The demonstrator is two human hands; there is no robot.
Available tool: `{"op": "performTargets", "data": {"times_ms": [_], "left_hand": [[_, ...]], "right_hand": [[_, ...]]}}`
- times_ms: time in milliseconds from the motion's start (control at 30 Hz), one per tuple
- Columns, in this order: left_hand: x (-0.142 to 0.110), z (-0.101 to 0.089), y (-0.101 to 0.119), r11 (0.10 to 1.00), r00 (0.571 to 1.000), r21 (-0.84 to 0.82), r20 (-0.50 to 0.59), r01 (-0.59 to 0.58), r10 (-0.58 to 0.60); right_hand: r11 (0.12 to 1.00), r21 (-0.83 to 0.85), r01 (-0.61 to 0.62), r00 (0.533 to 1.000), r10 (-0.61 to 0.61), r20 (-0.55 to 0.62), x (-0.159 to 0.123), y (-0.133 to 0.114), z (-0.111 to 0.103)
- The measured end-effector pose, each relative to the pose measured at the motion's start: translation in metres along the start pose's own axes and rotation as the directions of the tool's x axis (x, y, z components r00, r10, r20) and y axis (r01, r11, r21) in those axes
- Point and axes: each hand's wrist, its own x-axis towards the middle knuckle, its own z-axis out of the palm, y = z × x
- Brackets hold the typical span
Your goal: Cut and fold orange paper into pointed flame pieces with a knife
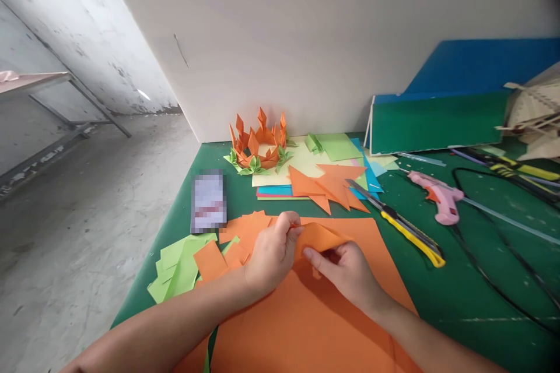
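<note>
Both my hands hold one piece of folded orange paper (321,236) above a large orange sheet (301,326). My left hand (275,250) pinches its left edge with the fingers curled. At the right, my right hand (350,271) grips the lower edge, thumb in front and fingers behind. Small orange paper pieces (210,260) and green paper pieces (179,268) lie by my left wrist. Beyond my hands are several folded orange triangles (336,186) and an orange paper crown (258,151) with green leaf-like pieces round its base.
A phone (209,201) lies left of my hands. On the right are a yellow utility knife (406,233) with its blade showing, a pink glue gun (437,195) with a black cord, and pliers (525,169). Stacked coloured paper (280,178) and a green board (437,125) are at the back.
</note>
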Motion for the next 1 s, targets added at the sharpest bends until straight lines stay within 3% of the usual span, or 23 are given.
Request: {"op": "performTargets", "data": {"times_ms": [167,267,433,633,700,833,900,1000], "left_hand": [[0.003,-0.005,0.002,0.997,1.0,0.066,0.0,-0.029,0.029],[0.004,-0.007,0.003,0.997,0.999,0.078,-0.032,-0.009,0.012],[0.007,-0.008,0.002,0.994,0.998,0.109,-0.06,0.011,-0.005],[0.008,-0.007,0.004,0.992,1.0,0.124,-0.023,0.016,-0.013],[0.009,-0.008,0.003,0.992,0.999,0.126,-0.033,0.02,-0.016],[0.011,-0.011,-0.002,0.99,0.996,0.139,-0.081,0.039,-0.028],[0.011,-0.01,-0.004,0.983,0.998,0.179,-0.062,0.029,-0.019],[0.009,-0.008,-0.003,0.958,1.0,0.286,0.007,-0.03,0.029]], "right_hand": [[0.998,0.049,-0.035,0.999,0.034,0.02,0.001,-0.001,-0.004],[0.996,0.083,-0.025,0.999,0.027,-0.026,0.004,0.0,-0.012],[0.991,0.108,0.073,0.983,-0.053,-0.177,0.01,0.002,-0.027],[0.98,0.116,0.163,0.963,-0.132,-0.236,0.011,0.005,-0.032],[0.972,0.133,0.195,0.933,-0.142,-0.331,0.015,0.008,-0.038],[0.93,0.163,0.331,0.803,-0.186,-0.567,0.024,0.01,-0.054],[0.921,0.149,0.36,0.818,-0.235,-0.525,0.025,0.009,-0.057],[0.954,0.088,0.286,0.931,-0.255,-0.263,0.021,0.004,-0.05]]}}
